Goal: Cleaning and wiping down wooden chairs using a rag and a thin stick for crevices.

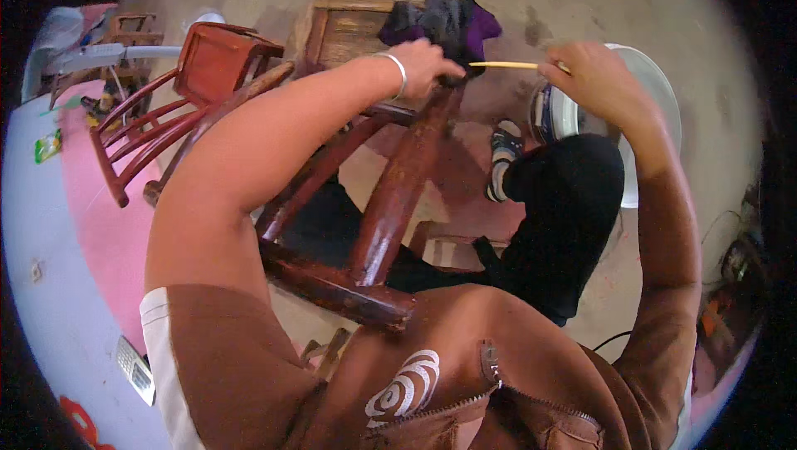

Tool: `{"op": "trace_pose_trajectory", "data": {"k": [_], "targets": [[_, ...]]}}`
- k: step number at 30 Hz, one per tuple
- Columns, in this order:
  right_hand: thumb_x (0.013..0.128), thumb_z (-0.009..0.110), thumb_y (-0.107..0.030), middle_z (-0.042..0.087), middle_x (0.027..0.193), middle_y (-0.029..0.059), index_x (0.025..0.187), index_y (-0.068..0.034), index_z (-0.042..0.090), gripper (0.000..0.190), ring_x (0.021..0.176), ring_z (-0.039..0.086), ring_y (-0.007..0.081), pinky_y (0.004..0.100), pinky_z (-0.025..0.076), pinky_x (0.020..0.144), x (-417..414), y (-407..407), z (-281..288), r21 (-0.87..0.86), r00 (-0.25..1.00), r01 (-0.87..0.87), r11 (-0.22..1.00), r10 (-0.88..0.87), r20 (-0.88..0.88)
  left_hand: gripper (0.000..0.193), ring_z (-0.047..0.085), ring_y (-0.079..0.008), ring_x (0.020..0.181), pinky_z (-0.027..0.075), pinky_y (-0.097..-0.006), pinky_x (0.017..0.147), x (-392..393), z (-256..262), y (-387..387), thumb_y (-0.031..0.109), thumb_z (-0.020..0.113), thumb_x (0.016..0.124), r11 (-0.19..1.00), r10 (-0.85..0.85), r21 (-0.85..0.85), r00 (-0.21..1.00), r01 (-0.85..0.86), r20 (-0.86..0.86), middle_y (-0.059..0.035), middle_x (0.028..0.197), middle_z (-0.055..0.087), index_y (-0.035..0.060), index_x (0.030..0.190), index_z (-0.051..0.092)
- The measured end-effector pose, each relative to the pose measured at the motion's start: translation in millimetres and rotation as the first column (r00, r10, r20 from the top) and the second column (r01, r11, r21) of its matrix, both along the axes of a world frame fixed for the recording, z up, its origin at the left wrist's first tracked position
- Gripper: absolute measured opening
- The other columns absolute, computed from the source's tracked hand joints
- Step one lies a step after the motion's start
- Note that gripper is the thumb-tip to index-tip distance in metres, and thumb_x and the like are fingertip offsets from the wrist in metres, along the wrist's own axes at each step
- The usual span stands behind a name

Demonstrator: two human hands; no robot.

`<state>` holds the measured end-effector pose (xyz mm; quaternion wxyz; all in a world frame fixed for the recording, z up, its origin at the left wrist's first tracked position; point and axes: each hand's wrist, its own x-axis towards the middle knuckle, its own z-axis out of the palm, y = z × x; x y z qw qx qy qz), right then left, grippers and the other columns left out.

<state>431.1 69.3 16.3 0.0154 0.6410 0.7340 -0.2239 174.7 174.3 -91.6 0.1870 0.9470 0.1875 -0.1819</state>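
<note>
My right hand (pixel 585 79) grips one end of a thin yellow stick-like piece (pixel 507 65). Its other end points left, close to the fingertips of my left hand (pixel 426 67). The left fingers are curled at a small dark piece at the upper end of a thick, glossy red-brown wooden leg (pixel 401 191); what they grasp is partly hidden. That leg joins a wooden crossbar (pixel 330 288) near my torso, part of a frame across my lap. Just beyond my left hand, a black and purple cloth (pixel 451 17) lies bunched at the edge of a wooden panel (pixel 352 29).
At left stands a small red wooden chair (pixel 218 70), tipped over. A pale blue and pink surface (pixel 81 201) runs along the left, bearing a green packet (pixel 48 146) and a keypad device (pixel 136 370). Behind my right forearm is a large white basin (pixel 657 89).
</note>
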Motion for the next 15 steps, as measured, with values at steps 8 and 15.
{"op": "trace_pose_trajectory", "data": {"k": [8,15], "targets": [[0.086,0.057,-0.030,0.067,0.085,0.0134,0.085,-0.008,0.068,0.025,0.082,0.065,0.0324,0.0442,0.051,0.068,-39.5,44.4,-50.3,0.110,0.967,-0.201,0.973,0.180,0.179,0.026,0.057,-0.0370,0.097,0.045,-0.0443,0.086,-34.6,158.4,-29.8,0.022,0.050,0.091,0.979,0.152,-0.107,0.974,-0.171,-0.165,-0.0198,0.097,0.061,0.0012,0.103,0.060],[0.082,0.062,-0.034,0.068,0.080,0.0084,0.077,-0.008,0.070,0.027,0.080,0.068,0.0267,0.0386,0.054,0.066,-53.5,88.2,-71.1,0.091,0.782,-0.499,0.862,0.402,0.477,0.030,0.056,-0.0333,0.070,0.044,-0.0418,0.066,-99.0,234.2,-175.2,0.033,0.063,0.081,0.809,0.585,-0.145,0.760,-0.569,0.283,-0.0135,0.074,0.059,0.0026,0.078,0.062]]}}
